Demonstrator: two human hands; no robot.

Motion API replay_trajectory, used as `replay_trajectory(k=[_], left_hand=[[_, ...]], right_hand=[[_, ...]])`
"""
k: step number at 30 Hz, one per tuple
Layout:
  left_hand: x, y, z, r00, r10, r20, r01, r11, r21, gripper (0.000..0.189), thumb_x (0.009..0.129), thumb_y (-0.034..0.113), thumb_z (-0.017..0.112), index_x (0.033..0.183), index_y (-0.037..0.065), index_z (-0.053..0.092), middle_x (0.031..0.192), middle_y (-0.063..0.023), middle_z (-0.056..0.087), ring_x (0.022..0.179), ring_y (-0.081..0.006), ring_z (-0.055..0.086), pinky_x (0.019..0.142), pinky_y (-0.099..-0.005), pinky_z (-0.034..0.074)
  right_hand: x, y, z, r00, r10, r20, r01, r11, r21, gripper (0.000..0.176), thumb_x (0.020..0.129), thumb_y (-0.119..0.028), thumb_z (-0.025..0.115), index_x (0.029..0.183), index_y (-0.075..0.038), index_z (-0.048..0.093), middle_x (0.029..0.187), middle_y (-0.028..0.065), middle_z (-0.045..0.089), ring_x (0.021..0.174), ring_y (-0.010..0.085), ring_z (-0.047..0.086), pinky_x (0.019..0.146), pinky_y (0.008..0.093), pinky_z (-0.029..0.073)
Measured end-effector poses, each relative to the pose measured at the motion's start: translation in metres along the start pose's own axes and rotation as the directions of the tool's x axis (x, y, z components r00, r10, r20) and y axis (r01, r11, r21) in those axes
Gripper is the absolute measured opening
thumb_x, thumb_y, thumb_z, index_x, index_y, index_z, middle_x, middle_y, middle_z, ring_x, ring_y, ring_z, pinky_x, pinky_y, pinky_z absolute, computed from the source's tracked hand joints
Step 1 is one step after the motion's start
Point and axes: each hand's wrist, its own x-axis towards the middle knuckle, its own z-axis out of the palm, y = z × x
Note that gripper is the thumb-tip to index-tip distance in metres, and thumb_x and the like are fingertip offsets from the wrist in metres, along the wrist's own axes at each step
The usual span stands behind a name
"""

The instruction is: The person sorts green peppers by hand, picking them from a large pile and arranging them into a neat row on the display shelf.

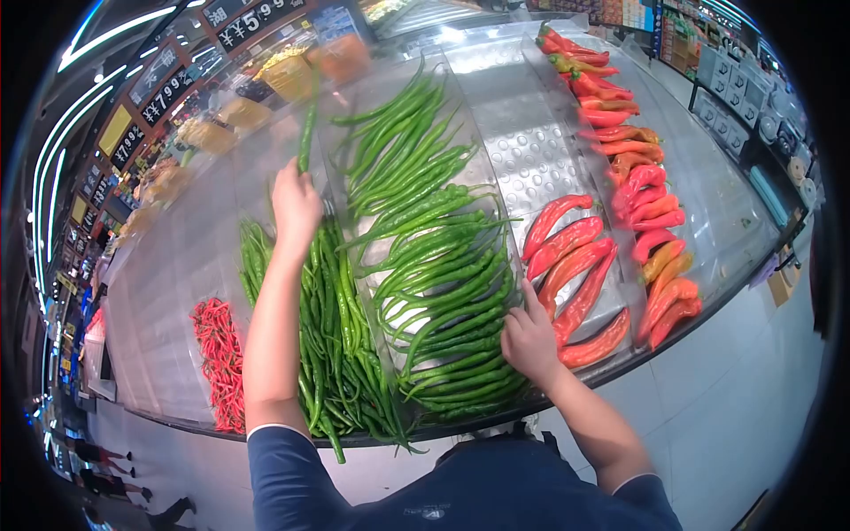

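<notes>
My left hand (297, 205) is closed round a long green chili pepper (308, 128) and lifts it above the display, its tip pointing away from me. On the right, my right hand (529, 341) rests at the ends of the green chili peppers (456, 310) laid side by side in rows. Its index finger stretches forward beside the red peppers (580, 283), and its other fingers bend; nothing shows in its grip. Under my left forearm lies another pile of green chili peppers (332, 327), partly hidden by the arm.
Small red chilies (219, 363) lie at the left front. Orange and red peppers (651, 203) line the right side of the metal display (522, 146), with low clear dividers between sections. Price signs (168, 93) hang over produce at the back left. People (111, 482) stand at lower left.
</notes>
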Motion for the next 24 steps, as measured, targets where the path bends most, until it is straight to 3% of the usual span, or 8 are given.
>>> replay_trajectory(k=[2,3,9,13,15,19,21,24], left_hand=[[0.026,0.01,0.021,0.983,0.179,0.04,-0.184,0.968,0.173,0.042,0.087,-0.002,0.054,0.129,-0.004,0.057,0.109,-0.0286,0.062,0.103,-0.0464,0.061,0.091,-0.0488,0.05],[0.041,0.011,0.031,0.983,0.182,0.039,-0.186,0.968,0.17,0.042,0.087,-0.002,0.054,0.129,-0.004,0.057,0.109,-0.0286,0.062,0.103,-0.0464,0.061,0.091,-0.0488,0.05],[0.119,-0.003,0.08,0.897,0.299,0.325,-0.418,0.814,0.403,0.041,0.081,-0.004,0.055,0.122,0.001,0.06,0.111,-0.0223,0.062,0.112,-0.0414,0.06,0.093,-0.0499,0.05],[0.157,-0.011,0.11,0.891,0.329,0.312,-0.44,0.796,0.416,0.038,0.079,-0.006,0.056,0.116,0.001,0.062,0.11,-0.0208,0.063,0.109,-0.0412,0.062,0.092,-0.0498,0.051],[0.171,-0.014,0.123,0.858,0.388,0.337,-0.508,0.742,0.437,0.022,0.088,0.002,0.054,0.108,0.002,0.062,0.11,-0.0204,0.066,0.107,-0.0383,0.065,0.089,-0.0487,0.054],[0.191,-0.023,0.157,0.906,0.205,0.369,-0.381,0.774,0.506,0.022,0.092,0.006,0.051,0.109,0.004,0.066,0.112,-0.021,0.068,0.108,-0.0382,0.066,0.09,-0.0487,0.054],[0.195,-0.023,0.17,0.887,-0.003,0.462,-0.294,0.768,0.569,0.031,0.085,-0.001,0.056,0.113,0.008,0.068,0.123,-0.0186,0.066,0.108,-0.0391,0.065,0.093,-0.0488,0.053],[0.185,-0.014,0.171,0.883,0.126,0.452,-0.416,0.654,0.632,0.027,0.093,0.011,0.051,0.105,0.005,0.075,0.12,-0.0191,0.069,0.119,-0.033,0.063,0.095,-0.047,0.053]], right_hand=[[0.0,0.0,0.001,1.0,0.005,-0.001,-0.005,1.0,0.006,0.006,0.076,-0.002,0.065,0.077,0.002,0.06,0.093,0.0203,0.058,0.14,0.0464,0.042,0.095,0.0508,0.047],[0.0,0.001,0.001,1.0,0.012,-0.002,-0.012,1.0,0.015,0.006,0.075,-0.002,0.065,0.078,0.003,0.061,0.093,0.0204,0.059,0.139,0.0464,0.043,0.096,0.0509,0.047],[-0.001,0.003,0.002,0.999,0.022,0.034,-0.022,1.0,-0.008,0.011,0.077,-0.006,0.064,0.081,0.004,0.063,0.096,0.0203,0.061,0.138,0.0456,0.044,0.098,0.0515,0.047],[-0.002,0.001,0.001,0.996,0.044,0.076,-0.043,0.999,-0.015,0.015,0.077,-0.008,0.065,0.085,0.004,0.064,0.1,0.0197,0.063,0.137,0.0445,0.045,0.102,0.0526,0.046],[-0.001,0.0,0.001,0.997,0.05,0.066,-0.047,0.998,-0.045,0.016,0.077,-0.008,0.065,0.087,0.004,0.065,0.102,0.0191,0.064,0.136,0.0442,0.047,0.103,0.0528,0.046],[0.001,0.0,-0.001,0.992,0.077,0.101,-0.073,0.997,-0.041,0.018,0.077,-0.009,0.065,0.091,0.003,0.067,0.103,0.0183,0.064,0.135,0.0435,0.048,0.104,0.0528,0.046],[0.0,0.0,-0.002,0.991,0.076,0.106,-0.072,0.996,-0.043,0.02,0.077,-0.009,0.066,0.093,0.003,0.067,0.104,0.0184,0.065,0.135,0.0437,0.049,0.104,0.0529,0.046],[0.002,0.0,-0.003,0.989,0.09,0.118,-0.085,0.995,-0.042,0.021,0.076,-0.009,0.066,0.094,0.004,0.067,0.105,0.0187,0.065,0.134,0.0439,0.05,0.105,0.0531,0.046]])
